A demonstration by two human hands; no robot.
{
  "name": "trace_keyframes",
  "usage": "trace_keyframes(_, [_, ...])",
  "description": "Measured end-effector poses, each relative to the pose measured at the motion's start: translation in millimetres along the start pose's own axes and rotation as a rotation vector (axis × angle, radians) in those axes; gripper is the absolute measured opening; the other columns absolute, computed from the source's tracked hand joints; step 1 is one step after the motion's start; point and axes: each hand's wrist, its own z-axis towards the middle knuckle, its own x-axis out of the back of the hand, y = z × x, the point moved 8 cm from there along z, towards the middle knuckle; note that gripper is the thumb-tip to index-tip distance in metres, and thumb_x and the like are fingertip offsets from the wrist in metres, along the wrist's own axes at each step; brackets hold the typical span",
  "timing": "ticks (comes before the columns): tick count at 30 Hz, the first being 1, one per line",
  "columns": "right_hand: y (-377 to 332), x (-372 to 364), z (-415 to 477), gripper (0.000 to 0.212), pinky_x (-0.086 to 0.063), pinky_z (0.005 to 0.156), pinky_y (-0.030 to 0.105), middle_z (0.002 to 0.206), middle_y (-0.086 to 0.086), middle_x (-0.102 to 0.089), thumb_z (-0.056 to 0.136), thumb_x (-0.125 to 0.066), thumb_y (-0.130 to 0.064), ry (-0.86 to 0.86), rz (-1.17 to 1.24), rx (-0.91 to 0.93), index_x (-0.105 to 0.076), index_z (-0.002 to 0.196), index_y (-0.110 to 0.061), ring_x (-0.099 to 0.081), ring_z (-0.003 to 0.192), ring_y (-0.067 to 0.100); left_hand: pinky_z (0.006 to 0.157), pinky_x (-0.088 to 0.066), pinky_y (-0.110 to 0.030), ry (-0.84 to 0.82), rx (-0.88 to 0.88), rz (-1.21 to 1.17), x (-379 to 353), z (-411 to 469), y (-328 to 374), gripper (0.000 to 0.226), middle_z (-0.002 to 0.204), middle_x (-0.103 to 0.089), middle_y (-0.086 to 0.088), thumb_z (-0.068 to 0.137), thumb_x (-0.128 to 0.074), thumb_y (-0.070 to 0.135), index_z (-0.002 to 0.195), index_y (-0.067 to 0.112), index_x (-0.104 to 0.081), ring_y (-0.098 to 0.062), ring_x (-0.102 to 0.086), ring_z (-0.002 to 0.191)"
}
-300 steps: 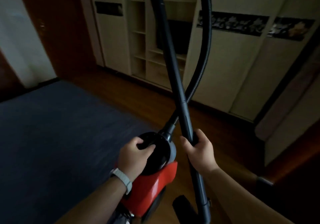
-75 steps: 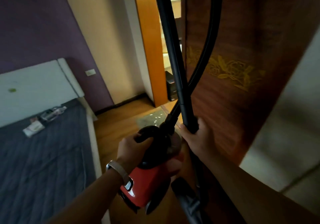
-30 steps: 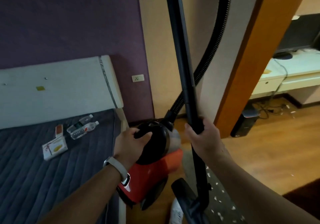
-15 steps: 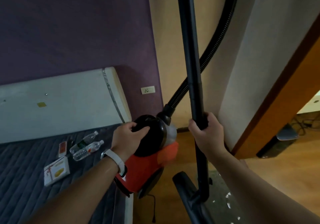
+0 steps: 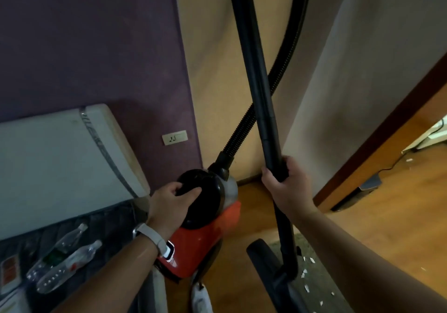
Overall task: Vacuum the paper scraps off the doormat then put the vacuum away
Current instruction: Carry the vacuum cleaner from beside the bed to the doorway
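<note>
Left hand (image 5: 169,203) and right hand (image 5: 287,186) hold vacuum (image 5: 205,242) between bed (image 5: 108,223) and wall (image 5: 212,70)

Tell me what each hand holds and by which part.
The left hand holds the red vacuum body by its black domed top; right hand holds the black wand below its joint.
</note>
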Motion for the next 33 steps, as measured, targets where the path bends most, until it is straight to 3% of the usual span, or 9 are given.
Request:
trace_keyframes(7, [11, -58, 47, 0.019, -0.044, 0.047, 0.010, 0.071, -0.003, -0.055, 0.088, -0.072, -0.015, 0.023, 0.010, -0.055, -0.056, 0.097, -0.018, -0.056, 0.057, -0.005, 0.072, -0.058, -0.033, -0.119, 0.036, 0.017, -25, 86, -22, 0.027, 0.079, -0.071, 0.009, 0.067, -0.076, 0.054, 0.072, 0.030, -0.065, -0.010, -0.068, 0.079])
trace_keyframes(13, [52, -89, 87, 0.022, -0.042, 0.047, 0.008, 0.069, -0.002, -0.051, 0.087, -0.072, -0.010, 0.050, 0.008, -0.097, -0.051, 0.088, -0.017, -0.052, 0.057, -0.006, 0.060, -0.043, -0.021, -0.182, 0.051, 0.109, -59, 138, -36, 0.022, 0.078, -0.067, 0.010, 0.074, -0.076, 0.047, 0.080, 0.029, -0.066, -0.010, -0.064, 0.079])
trace_keyframes(16, [90, -105, 104, 0.021, -0.044, 0.046, 0.015, 0.069, 0.000, -0.053, 0.086, -0.072, -0.017, 0.050, -0.003, -0.117, -0.052, 0.089, -0.019, -0.053, 0.057, 0.001, 0.059, -0.042, -0.020, -0.171, 0.073, 0.113, -80, 159, -58, 0.024, 0.077, -0.068, 0.010, 0.074, -0.075, 0.047, 0.083, 0.026, -0.067, -0.008, -0.064, 0.078])
trace_keyframes(20, [137, -121, 118, 0.027, -0.040, 0.046, 0.009, 0.065, -0.004, -0.050, 0.086, -0.072, -0.011, 0.091, 0.043, -0.102, -0.050, 0.083, -0.026, -0.052, 0.055, -0.004, 0.062, -0.045, -0.024, -0.156, 0.070, 0.151, -117, 186, -88, 0.028, 0.079, -0.067, 0.009, 0.075, -0.074, 0.048, 0.088, 0.024, -0.068, -0.011, -0.064, 0.079])
trace_keyframes(26, [235, -149, 138, 0.035, -0.042, 0.049, 0.010, 0.064, -0.007, -0.047, 0.087, -0.071, -0.008, 0.105, 0.074, -0.106, -0.045, 0.077, -0.030, -0.051, 0.056, -0.005, 0.056, -0.041, -0.019, -0.168, 0.044, 0.197, -189, 219, -141, 0.023, 0.072, -0.064, 0.010, 0.076, -0.075, 0.045, 0.070, 0.030, -0.059, -0.009, -0.062, 0.074])
trace_keyframes(29, [297, -167, 149, 0.035, -0.040, 0.048, 0.010, 0.064, -0.005, -0.049, 0.088, -0.070, -0.008, 0.124, 0.105, -0.109, -0.045, 0.077, -0.030, -0.053, 0.055, -0.002, 0.063, -0.050, -0.026, -0.161, 0.037, 0.201, -230, 233, -180, 0.024, 0.072, -0.066, 0.008, 0.075, -0.077, 0.044, 0.070, 0.029, -0.059, -0.008, -0.064, 0.073])
trace_keyframes(33, [385, -193, 161, 0.026, -0.045, 0.052, 0.018, 0.070, 0.003, -0.057, 0.090, -0.069, -0.019, 0.138, 0.099, -0.119, -0.049, 0.082, -0.034, -0.055, 0.060, 0.006, 0.059, -0.045, -0.023, -0.163, 0.022, 0.206, -287, 239, -238, 0.024, 0.068, -0.064, 0.009, 0.077, -0.076, 0.042, 0.069, 0.028, -0.058, 0.000, -0.061, 0.067])
